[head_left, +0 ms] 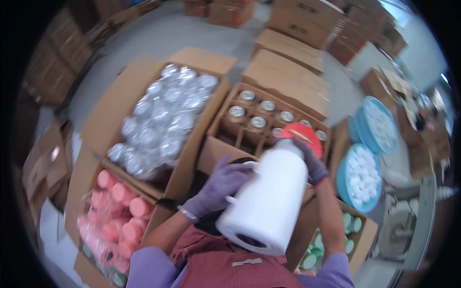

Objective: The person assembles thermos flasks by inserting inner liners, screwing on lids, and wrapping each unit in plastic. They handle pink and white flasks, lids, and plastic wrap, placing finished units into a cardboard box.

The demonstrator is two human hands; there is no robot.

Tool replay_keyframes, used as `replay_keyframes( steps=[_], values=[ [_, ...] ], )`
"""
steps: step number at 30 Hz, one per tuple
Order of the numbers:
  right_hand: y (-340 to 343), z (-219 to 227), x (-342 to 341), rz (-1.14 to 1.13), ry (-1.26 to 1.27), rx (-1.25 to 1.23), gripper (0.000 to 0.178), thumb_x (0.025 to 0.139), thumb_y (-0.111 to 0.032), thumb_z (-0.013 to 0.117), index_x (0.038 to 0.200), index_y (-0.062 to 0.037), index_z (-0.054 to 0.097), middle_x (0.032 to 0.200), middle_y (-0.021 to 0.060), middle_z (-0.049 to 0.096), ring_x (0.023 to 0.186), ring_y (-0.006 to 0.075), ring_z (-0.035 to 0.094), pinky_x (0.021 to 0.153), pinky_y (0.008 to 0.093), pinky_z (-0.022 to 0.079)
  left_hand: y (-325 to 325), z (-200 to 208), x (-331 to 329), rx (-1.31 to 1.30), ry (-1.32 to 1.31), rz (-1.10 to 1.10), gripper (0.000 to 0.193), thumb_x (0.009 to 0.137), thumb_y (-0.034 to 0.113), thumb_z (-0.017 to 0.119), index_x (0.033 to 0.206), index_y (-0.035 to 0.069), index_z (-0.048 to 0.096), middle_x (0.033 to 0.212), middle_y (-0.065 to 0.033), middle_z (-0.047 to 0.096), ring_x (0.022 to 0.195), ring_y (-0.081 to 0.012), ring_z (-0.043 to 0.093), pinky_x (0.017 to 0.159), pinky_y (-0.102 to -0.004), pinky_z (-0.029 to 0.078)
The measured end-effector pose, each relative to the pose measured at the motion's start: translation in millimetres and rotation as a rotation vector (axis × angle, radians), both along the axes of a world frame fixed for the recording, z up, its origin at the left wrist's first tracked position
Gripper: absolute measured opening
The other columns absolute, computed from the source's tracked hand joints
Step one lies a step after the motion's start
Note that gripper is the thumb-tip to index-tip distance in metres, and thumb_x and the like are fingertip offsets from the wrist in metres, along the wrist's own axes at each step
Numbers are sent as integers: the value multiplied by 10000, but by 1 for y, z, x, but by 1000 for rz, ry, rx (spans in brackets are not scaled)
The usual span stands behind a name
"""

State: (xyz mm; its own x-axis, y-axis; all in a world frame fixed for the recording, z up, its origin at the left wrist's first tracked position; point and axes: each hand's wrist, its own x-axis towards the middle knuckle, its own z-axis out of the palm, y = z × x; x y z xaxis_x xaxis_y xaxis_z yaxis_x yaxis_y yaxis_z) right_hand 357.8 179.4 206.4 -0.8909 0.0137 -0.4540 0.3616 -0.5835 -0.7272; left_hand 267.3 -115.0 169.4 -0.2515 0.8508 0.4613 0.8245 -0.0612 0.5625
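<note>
A white thermos jug (273,197) lies tilted before my chest, its narrower top pointing away and its base, with a dark round opening, towards me. My left hand (220,185), in a greyish-purple glove, is closed at the jug's side handle. My right hand (309,161), gloved alike, grips the jug's neck from the right. Just beyond that neck is a round red piece (312,134), partly behind my right fingers; I cannot tell whether it touches the jug. A divided carton (216,149) lies beyond, with silver-topped cylinders (258,122) in several compartments.
At left stands a carton of plastic-wrapped silvery flask liners (163,115), with pink caps (122,192) in a nearer box. Green caps (314,249) fill a box at lower right. Blue basins (342,180) of small white parts stand at right. Stacked cartons (302,21) are at the back.
</note>
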Motion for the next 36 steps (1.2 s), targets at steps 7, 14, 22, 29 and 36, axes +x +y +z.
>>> replay_keyframes(
  steps=[7,14,22,29,36],
  values=[
    [-45,53,13,604,96,809,530,916,-266,636,1394,-76,506,1325,79,562,1249,206,524,1071,341,402,-75,-28,22,-32,266,-289,447,842,183,591,1290,187,599,1001,-66,551,1119,-206,550,1073,-494,396],
    [-67,74,30,633,-194,1364,795,726,-365,766,1402,-56,482,1220,207,597,1111,365,605,962,415,466,-210,-133,-129,-675,376,1357,636,841,508,640,1187,-25,614,1320,-236,541,1238,-408,498,1076,-529,330],
    [-22,67,9,279,-35,1017,443,897,-183,618,1298,0,578,1099,77,661,1032,144,612,911,296,483,-337,-68,-240,309,-610,1346,223,918,246,614,939,33,676,855,-92,695,760,-187,656,743,-309,538],
    [-78,71,-19,409,265,1045,423,879,-165,642,1269,-10,587,1079,81,642,1004,159,611,908,308,479,-227,-66,-191,-657,440,967,251,940,281,610,1068,87,703,1002,-126,703,904,-256,685,755,-378,545],
    [-39,61,30,335,9,1149,378,868,-189,630,1186,15,620,1026,90,661,967,169,629,888,300,485,-258,-129,-158,-1216,-115,622,308,861,244,537,1078,92,696,1046,-174,704,1009,-363,672,876,-482,518]
  ],
)
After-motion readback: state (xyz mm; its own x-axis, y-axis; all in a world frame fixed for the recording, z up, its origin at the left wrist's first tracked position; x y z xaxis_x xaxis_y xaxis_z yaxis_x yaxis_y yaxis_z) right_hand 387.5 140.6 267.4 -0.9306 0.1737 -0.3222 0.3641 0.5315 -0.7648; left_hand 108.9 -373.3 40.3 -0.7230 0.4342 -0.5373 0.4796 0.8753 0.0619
